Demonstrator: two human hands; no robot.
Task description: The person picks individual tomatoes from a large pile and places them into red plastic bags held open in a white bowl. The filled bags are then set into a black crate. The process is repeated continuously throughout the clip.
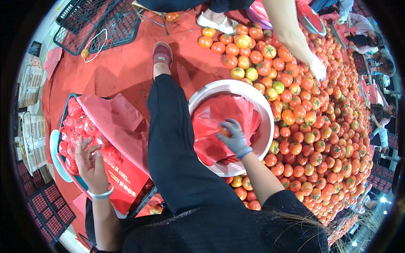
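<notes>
My right hand, in a grey glove, has its fingers around a tomato. It is above a stack of red plastic sheets or bags inside a white basin. Bare apart from a bracelet, my left hand is raised with its fingers apart and nothing in it. Below it is a crate of tomatoes wrapped in shiny red film. A pink-red sheet drapes over the crate's side, near a red printed box or bag bearing writing.
A large heap of loose tomatoes spreads right of the basin. Another person's gloved hand reaches over it. Black plastic crates lie at the upper left; white crates stand along the left. More people sit at far right.
</notes>
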